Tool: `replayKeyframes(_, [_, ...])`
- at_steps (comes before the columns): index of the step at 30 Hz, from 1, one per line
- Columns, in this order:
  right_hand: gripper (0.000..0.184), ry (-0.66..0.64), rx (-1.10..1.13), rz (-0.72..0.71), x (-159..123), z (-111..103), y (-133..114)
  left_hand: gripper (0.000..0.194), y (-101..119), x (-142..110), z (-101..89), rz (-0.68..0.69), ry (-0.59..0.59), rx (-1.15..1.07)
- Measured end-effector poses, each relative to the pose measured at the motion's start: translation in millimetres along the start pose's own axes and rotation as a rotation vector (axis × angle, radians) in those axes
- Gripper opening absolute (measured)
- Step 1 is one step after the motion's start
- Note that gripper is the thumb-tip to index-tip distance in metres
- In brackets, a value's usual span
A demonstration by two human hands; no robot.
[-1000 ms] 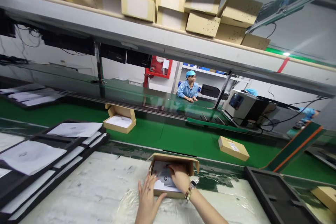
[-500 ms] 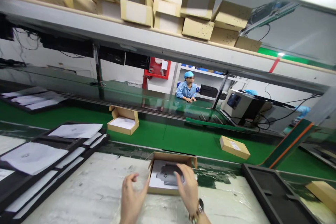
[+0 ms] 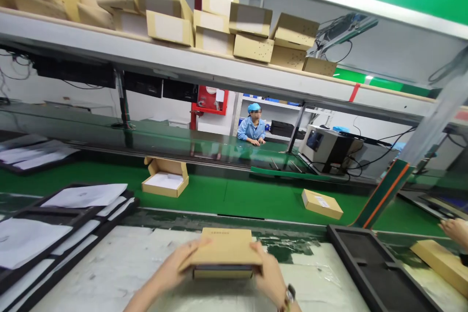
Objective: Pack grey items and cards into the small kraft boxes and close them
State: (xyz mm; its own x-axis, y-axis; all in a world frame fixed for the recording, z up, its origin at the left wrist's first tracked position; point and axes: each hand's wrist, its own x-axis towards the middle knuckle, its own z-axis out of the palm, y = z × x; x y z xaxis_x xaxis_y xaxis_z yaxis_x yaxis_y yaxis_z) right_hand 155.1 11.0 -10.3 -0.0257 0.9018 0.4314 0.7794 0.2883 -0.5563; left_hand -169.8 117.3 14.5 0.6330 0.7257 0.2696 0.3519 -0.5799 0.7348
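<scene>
A small brown cardboard box (image 3: 222, 249) sits on the plastic-covered bench (image 3: 124, 268) in front of me, its lid folded down over the top. My left hand (image 3: 174, 267) grips its left side and my right hand (image 3: 269, 277), with a watch at the wrist, grips its right side. A dark gap shows under the lid at the front.
Black foam trays with white sheets (image 3: 54, 224) lie at the left, an empty black tray (image 3: 369, 263) at the right. On the green conveyor (image 3: 248, 197) sit an open box (image 3: 165, 183) and a closed box (image 3: 321, 204). Another person's hand (image 3: 455, 230) reaches a box at far right.
The box was open with a white sheet and dark item inside while my hands pressed in it. Now the lid is folded over it and both hands hold its sides.
</scene>
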Motion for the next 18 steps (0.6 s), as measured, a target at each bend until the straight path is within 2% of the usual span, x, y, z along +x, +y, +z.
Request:
replayKeyframes(1, [0.069,-0.009,-0.063,-0.035,-19,12,7,0.065,-11,-16,8.1,0.002,-0.015,0.057])
replayKeyframes(3, [0.077,0.049,-0.183,-0.019,-47,34,19,0.075,-30,-38,25.0,-0.057,0.015,0.136])
replayKeyframes(5, [0.078,0.051,-0.173,-0.008,-57,46,22,0.079,-38,-44,39.0,-0.076,0.062,0.129])
replayKeyframes(6, [0.076,0.036,-0.127,-0.010,-53,45,19,0.078,-37,-40,43.4,-0.077,0.080,0.095])
replayKeyframes(8, [0.066,0.008,-0.044,0.037,-33,30,7,0.072,-26,-24,46.4,-0.104,0.088,0.007])
replayKeyframes(10, [0.050,-0.006,-0.045,0.183,0,5,-7,0.057,-7,-2,42.5,-0.194,0.084,-0.039])
replayKeyframes(12, [0.054,-0.039,-0.091,0.328,35,-20,-16,0.049,13,20,34.7,-0.307,0.057,-0.010])
replayKeyframes(15, [0.056,-0.079,-0.116,0.363,75,-42,-18,0.053,32,45,21.2,-0.415,0.072,0.079])
replayKeyframes(18, [0.050,-0.114,-0.126,0.338,89,-48,-16,0.049,40,58,7.3,-0.413,0.127,0.141])
